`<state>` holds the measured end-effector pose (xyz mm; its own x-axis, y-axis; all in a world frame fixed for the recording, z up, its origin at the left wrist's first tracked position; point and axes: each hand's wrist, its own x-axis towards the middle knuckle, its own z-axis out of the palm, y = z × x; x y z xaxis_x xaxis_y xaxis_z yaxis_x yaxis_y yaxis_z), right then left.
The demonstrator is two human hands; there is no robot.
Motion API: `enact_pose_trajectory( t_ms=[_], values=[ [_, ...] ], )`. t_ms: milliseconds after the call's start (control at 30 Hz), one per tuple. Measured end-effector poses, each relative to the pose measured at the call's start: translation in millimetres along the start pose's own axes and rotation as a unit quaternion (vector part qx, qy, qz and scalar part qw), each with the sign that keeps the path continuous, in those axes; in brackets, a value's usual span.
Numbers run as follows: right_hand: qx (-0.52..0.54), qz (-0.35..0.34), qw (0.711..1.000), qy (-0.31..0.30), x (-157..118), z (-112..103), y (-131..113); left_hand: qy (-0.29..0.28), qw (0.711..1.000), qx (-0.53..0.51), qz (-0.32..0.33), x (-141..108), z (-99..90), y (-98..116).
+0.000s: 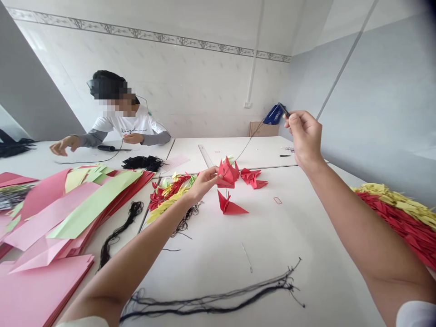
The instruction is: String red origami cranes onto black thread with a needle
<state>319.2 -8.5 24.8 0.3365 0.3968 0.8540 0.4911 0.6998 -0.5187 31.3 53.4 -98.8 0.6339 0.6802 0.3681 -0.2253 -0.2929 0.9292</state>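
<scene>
My left hand is closed on red folded paper cranes, held just above the table. Under it, another red paper crane seems to hang on or stand by a dark thread; whether it touches the table I cannot tell. More red cranes are right beside the held ones. Raised high at the right, my right hand pinches a slim black tool, its fine details too small to make out. A thin dark thread slants from near that tool down to the cranes.
Black thread strands and a looped wire lie in front. Coloured paper sheets cover the left side; folded yellow and red pieces are heaped at right. A ruler lies farther back. A co-worker sits across the table.
</scene>
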Motion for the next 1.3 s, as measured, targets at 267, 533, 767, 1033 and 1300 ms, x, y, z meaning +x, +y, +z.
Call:
enact_pose_trajectory(
  t_ms=[267, 533, 767, 1033, 1300],
  values=[
    [0.000, 0.003, 1.000, -0.006, -2, -4, -1, -0.063, 0.996, -0.047, -0.031, 12, 3.4, 0],
    [0.062, 0.050, 0.997, 0.017, 9, -12, -3, -0.110, 0.992, 0.024, -0.055, 25, 12.4, 0],
    [0.109, 0.128, 0.985, 0.032, 10, -19, -4, -0.070, 0.992, 0.016, -0.103, 26, 11.7, -13],
    [0.048, 0.120, 0.991, 0.027, 6, -29, 13, -0.059, 0.984, -0.019, -0.165, 12, 13.5, -41],
    [-0.176, 0.150, 0.930, -0.285, -121, -38, 56, -0.001, 0.978, -0.077, -0.192, 4, -0.1, -48]
  ],
)
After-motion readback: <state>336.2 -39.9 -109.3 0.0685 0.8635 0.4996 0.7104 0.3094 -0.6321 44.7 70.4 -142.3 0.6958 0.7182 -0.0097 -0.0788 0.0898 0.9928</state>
